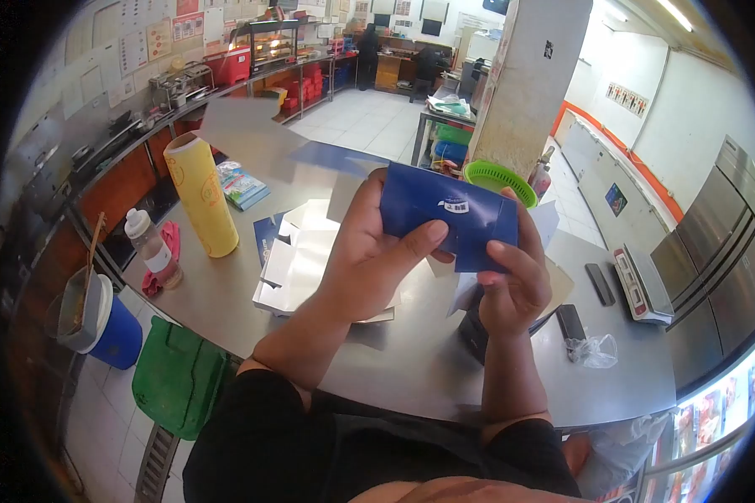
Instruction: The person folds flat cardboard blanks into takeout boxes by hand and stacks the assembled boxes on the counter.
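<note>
A blue cardboard carton [419, 189] with a small white logo is held up above the steel table, with pale flaps spreading out around it. My left hand [377, 247] grips its left side, the thumb pressed across the blue face. At the lower right corner, my right hand [516, 285] closes on the same carton with thumb and fingers. Beneath and to the left of it, opened white cartons [298, 260] with blue outsides lie on the table. A dark object under my right hand is partly hidden.
On the steel table [419, 369] stand a yellow roll [201, 197], a squeeze bottle [153, 247] beside a pink cloth, and a scale [642, 285]. A black phone-like object [600, 283] and a clear plastic bag [594, 350] lie at right. A green bin [176, 377] stands below left.
</note>
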Demonstrator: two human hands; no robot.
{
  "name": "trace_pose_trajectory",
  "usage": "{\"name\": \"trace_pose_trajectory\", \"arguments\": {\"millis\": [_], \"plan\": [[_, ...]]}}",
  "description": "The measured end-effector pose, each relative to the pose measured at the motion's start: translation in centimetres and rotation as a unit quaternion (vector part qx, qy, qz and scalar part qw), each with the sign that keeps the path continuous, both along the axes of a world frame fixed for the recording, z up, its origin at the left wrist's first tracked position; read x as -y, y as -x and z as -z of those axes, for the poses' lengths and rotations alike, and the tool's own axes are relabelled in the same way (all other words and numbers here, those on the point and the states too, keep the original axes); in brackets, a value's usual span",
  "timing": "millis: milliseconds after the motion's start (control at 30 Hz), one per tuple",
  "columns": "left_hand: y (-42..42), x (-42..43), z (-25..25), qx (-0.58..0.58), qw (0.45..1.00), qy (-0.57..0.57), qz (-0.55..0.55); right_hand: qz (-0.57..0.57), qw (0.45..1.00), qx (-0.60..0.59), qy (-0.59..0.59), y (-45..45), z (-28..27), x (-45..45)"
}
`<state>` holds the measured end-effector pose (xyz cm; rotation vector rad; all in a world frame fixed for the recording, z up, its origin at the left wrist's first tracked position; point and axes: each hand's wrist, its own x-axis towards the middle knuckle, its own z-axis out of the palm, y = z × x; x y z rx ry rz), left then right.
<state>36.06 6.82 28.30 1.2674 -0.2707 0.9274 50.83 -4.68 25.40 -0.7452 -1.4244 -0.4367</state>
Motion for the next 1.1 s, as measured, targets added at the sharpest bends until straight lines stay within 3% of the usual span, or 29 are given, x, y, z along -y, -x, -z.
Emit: {"name": "trace_pose_trajectory", "arguments": {"millis": [100, 200, 300, 333, 367, 433, 500, 533, 633, 700, 800, 900, 967, 1033, 1067, 1100], "plan": [[0.4, 0.3, 0.0, 0.001, 1.0, -0.001, 0.006, -0.001, 1.0, 0.022, -0.019, 0.0, 0.1, -0.3], [0.1, -0.2, 1.1, -0.041, 0.99, -0.11, -0.079, 0.01, 1.0, 0.014, -0.025, -0.3, 0.5, -0.6], [-0.1, 0.5, 1.3, 0.008, 0.986, -0.161, -0.043, -0.009, 0.997, -0.043, -0.056, -0.1, 0.8, -1.3], [-0.6, 1.1, 1.0, 0.045, 0.996, -0.074, 0.015, -0.022, 0.995, -0.068, -0.072, 0.3, 0.8, -1.7], [-0.6, 1.8, 0.6, 0.077, 0.987, 0.022, 0.137, 0.039, 0.994, -0.051, -0.093, 0.8, 0.7, -2.0], [-1.7, 1.5, 1.6, 0.108, 0.978, 0.033, 0.175, 0.161, 0.977, -0.016, -0.136, 1.8, 0.2, -2.5], [-1.8, 1.2, 2.0, 0.123, 0.986, 0.055, 0.098, 0.256, 0.955, 0.141, -0.041, 1.8, -1.1, -1.8], [-1.7, 1.1, 2.0, 0.129, 0.988, 0.065, 0.058, 0.223, 0.962, 0.153, -0.043, 2.5, -1.9, -1.7], [0.4, -1.6, 0.9, 0.06, 0.992, 0.053, 0.095, 0.136, 0.976, 0.171, -0.013, 1.5, -3.4, -1.4], [1.9, -2.6, 0.0, -0.096, 0.99, -0.02, 0.106, 0.124, 0.974, 0.188, 0.003, 0.3, -5.7, -1.1], [3.2, -3.6, -0.7, -0.145, 0.942, -0.292, 0.073, 0.199, 0.951, 0.167, 0.167, 2.0, -9.9, 0.2], [3.8, -3.6, -1.3, -0.192, 0.92, -0.331, 0.084, 0.245, 0.92, 0.158, 0.26, 2.5, -11.9, -0.1], [3.6, -4.1, -1.1, -0.191, 0.93, -0.302, 0.08, 0.26, 0.903, 0.155, 0.306, 1.6, -12.4, -0.2], [3.5, -4.3, -1.1, -0.18, 0.944, -0.274, 0.044, 0.256, 0.921, 0.126, 0.265, 0.7, -12.6, -0.4], [2.6, -4.1, -0.4, -0.146, 0.963, -0.225, -0.04, 0.249, 0.936, 0.096, 0.229, -0.1, -12.5, -0.8], [3.6, -2.9, -2.4, -0.224, 0.953, -0.156, -0.134, 0.243, 0.949, 0.066, 0.191, -0.6, -12.5, -1.1]]}}
